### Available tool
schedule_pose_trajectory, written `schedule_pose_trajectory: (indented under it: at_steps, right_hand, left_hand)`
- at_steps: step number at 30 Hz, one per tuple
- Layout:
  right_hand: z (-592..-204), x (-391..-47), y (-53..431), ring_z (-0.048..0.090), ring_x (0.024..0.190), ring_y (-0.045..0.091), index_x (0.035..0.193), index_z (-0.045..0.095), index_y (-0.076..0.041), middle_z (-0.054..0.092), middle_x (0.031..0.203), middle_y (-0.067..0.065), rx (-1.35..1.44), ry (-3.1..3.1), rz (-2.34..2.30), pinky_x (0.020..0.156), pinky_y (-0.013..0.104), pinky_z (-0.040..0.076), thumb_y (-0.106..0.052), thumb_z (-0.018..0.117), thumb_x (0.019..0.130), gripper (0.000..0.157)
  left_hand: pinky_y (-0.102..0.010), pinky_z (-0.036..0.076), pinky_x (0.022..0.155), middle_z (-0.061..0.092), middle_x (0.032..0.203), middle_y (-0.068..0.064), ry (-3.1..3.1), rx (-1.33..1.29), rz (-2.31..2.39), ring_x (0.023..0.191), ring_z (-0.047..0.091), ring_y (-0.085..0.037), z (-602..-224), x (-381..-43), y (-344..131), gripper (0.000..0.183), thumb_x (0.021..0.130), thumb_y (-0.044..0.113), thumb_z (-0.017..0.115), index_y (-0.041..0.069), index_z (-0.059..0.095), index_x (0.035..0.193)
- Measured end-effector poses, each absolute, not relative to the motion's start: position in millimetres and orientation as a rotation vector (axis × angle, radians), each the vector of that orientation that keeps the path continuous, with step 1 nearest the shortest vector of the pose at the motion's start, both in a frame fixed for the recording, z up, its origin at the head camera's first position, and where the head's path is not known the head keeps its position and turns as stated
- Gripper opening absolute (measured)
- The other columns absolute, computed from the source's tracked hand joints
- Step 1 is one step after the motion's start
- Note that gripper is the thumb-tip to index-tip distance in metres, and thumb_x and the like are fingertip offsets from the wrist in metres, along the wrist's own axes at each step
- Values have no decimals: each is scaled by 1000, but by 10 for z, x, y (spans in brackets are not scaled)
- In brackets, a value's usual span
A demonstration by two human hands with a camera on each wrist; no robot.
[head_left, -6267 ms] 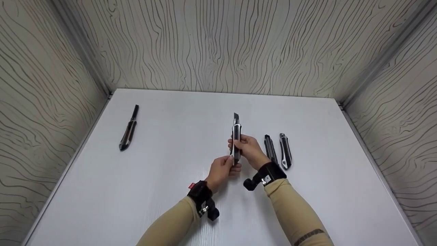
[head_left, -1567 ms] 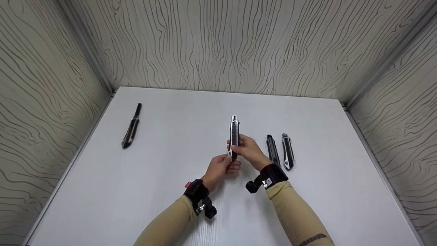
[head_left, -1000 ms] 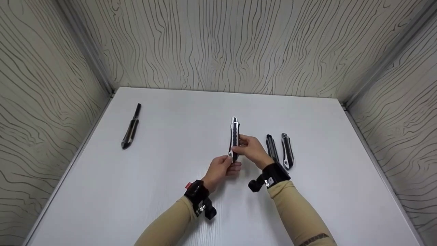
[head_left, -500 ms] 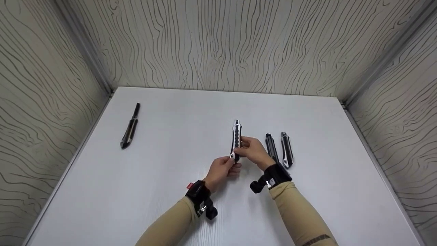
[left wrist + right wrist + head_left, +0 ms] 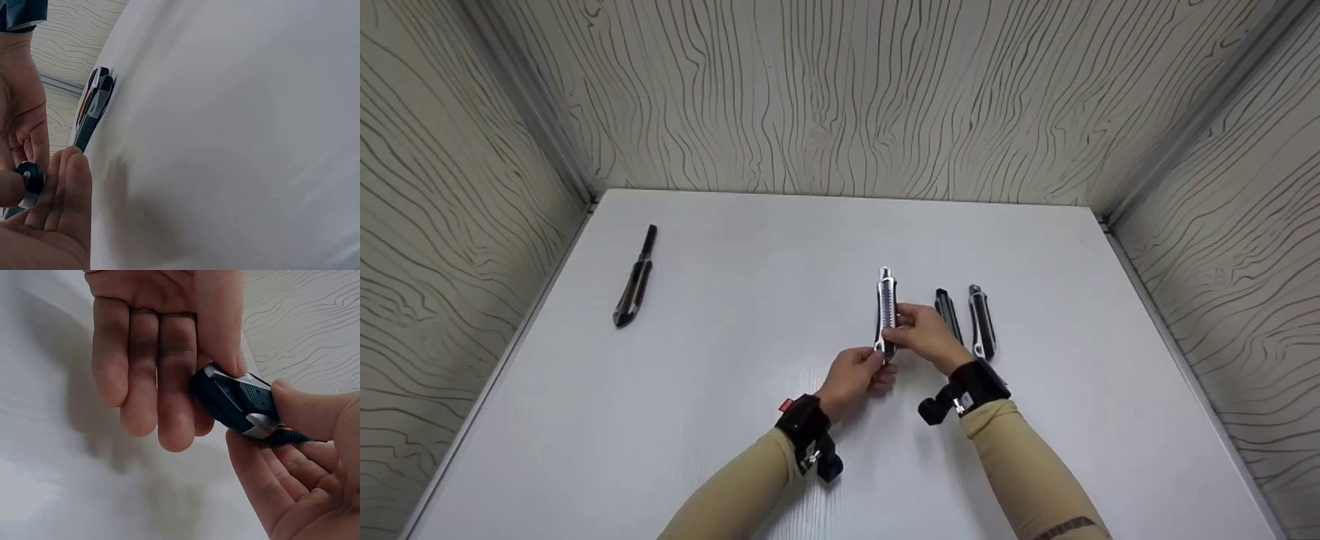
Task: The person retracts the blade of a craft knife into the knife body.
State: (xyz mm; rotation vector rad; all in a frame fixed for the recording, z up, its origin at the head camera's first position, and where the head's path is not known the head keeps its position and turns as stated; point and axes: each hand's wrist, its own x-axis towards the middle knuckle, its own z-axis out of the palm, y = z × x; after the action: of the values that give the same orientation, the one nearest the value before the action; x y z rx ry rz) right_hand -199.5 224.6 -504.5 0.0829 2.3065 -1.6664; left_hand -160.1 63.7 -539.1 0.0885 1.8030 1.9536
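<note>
Cutter [image 5: 887, 304]: lifted above the desk [image 5: 750, 300], between the fingers [image 5: 176, 382] of both hands, metal nose pointing away from the person, ridged strip facing up.
Left hand [image 5: 851, 379]: pinches the cutter's near end; in the right wrist view the other fingers stretch out straight beside it.
Right hand [image 5: 928, 335]: pinches the cutter's lower half from the right, thumb [image 5: 894, 334] on the upper face.
Dark cutter [image 5: 949, 313]: on the desk, near the right fingers on their right, its lower end hidden behind the hand.
Silver cutter [image 5: 982, 322]: just right of the dark cutter, farther from the fingers.
Lone cutter [image 5: 634, 292]: well left of all the fingers, tilted, slim black end pointing away.
Sleeves [image 5: 735, 491]: tan, behind the fingers, below black wristbands [image 5: 802, 420].
Walls [image 5: 825, 97]: pale with dark grain lines, beyond the fingers and on both sides.
</note>
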Motion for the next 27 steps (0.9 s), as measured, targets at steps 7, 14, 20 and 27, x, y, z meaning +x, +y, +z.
schedule_pose_trajectory:
  at_steps: [7,14,20,27]
  right_hand:
    - [-5060,-1927,2355,67,90,18,136,46,10,63,119,28,54,2271,-1693,82,30,58,-1,63,90,51]
    - [-5072,-1911,2454,67,88,17,136,49,6,65,118,25,120,2336,-1623,80,30,58,-2,65,88,51]
    - [-5071,-1883,2526,68,90,19,136,48,7,64,120,26,141,2354,-1595,80,29,57,-5,66,88,53]
    - [-5090,-1865,2592,68,92,21,135,49,8,65,119,25,209,2484,-1427,76,24,54,-11,68,88,54]
  left_hand:
    - [-32,59,69,70,95,-21,1804,88,1929,74,64,-15,-5444,-1589,757,30,100,14,47,-12,63,107]
    - [-28,57,67,68,88,-15,1773,114,1907,72,62,-14,-5399,-1570,862,29,101,11,45,-13,61,105]
    - [-28,56,65,66,86,-11,1780,135,1862,71,61,-14,-5384,-1555,900,30,102,14,45,-10,62,106]
    - [-30,58,65,71,90,-19,1894,209,1777,69,62,-14,-5430,-1561,850,29,101,14,46,-7,65,99]
